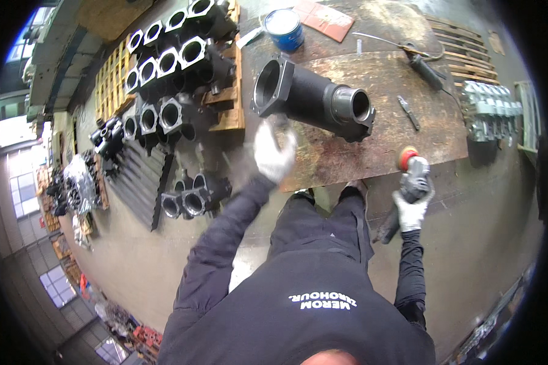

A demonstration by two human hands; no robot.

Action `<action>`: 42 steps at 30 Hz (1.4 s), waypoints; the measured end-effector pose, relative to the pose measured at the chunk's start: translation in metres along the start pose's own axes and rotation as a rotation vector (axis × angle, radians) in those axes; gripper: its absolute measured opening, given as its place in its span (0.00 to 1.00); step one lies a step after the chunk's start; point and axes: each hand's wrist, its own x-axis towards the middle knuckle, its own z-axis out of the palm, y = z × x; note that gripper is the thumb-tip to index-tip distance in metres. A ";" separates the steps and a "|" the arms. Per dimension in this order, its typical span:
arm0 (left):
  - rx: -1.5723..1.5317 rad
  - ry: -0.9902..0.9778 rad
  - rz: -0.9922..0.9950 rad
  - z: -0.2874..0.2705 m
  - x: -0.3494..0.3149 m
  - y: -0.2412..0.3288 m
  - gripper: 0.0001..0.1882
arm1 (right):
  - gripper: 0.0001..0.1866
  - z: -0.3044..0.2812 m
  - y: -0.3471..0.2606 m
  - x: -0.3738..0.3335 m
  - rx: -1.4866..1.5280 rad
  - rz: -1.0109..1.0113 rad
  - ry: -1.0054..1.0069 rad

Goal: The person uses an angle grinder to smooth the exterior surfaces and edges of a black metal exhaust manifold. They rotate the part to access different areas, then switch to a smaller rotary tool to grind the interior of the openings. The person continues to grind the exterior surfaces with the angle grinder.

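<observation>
Found one wood-topped table [377, 79]. Held left arm [225, 228] bent forward, left hand [275, 153] blurred, loosely open, just beside one black casting [310, 94] at table's left; held right arm [411, 264] out near right, right hand [411, 213] wrapped around one power tool [416, 182]. Counted further: one blue can [288, 40], one slim hand tool [409, 113].

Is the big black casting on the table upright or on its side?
On its side: the black casting stretches lengthwise over the wooden table, wide flange at the left end, bare-metal collar toward the right.
</observation>
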 end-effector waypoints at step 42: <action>-0.598 -0.746 -0.478 0.001 -0.088 -0.134 0.33 | 0.49 0.308 -0.137 -0.080 0.146 0.206 0.257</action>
